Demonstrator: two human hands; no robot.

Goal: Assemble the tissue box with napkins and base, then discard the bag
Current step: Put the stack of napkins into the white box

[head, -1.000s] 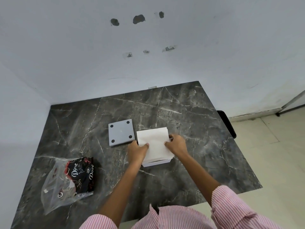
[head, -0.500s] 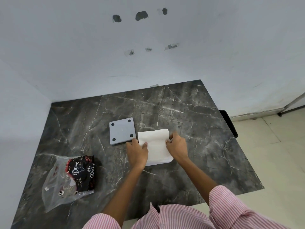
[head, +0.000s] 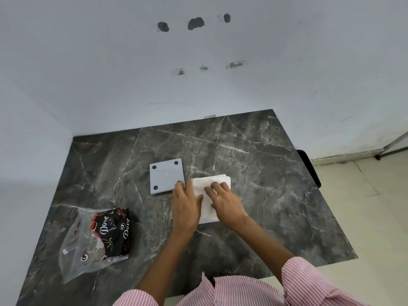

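A: Head view. Where's the open room?

B: Dark marble counter (head: pixel 254 151), set into a wall corner at the far and left sides; free edges run near me and to my right. Bare stone behind the napkins (head: pixel 212 181) and out toward the right edge. Plastic bag (head: pixel 97 237) lies near the front left, well apart from everything else.

A: Hands?

B: My left hand (head: pixel 185 204) is flat, fingers loosely spread, over the napkins' left edge; fingertips just reach the near right corner of the grey base (head: pixel 166 176), which lies just beside the napkins with its four dark feet up. My right hand (head: pixel 225 202) is pressed flat on the stack, fingers slightly spread. Neither pinches anything.

A: Against a second ago?

B: Both hands have slid farther forward over the napkins. The white box side showing beneath the stack then is covered now. Base and bag haven't moved.
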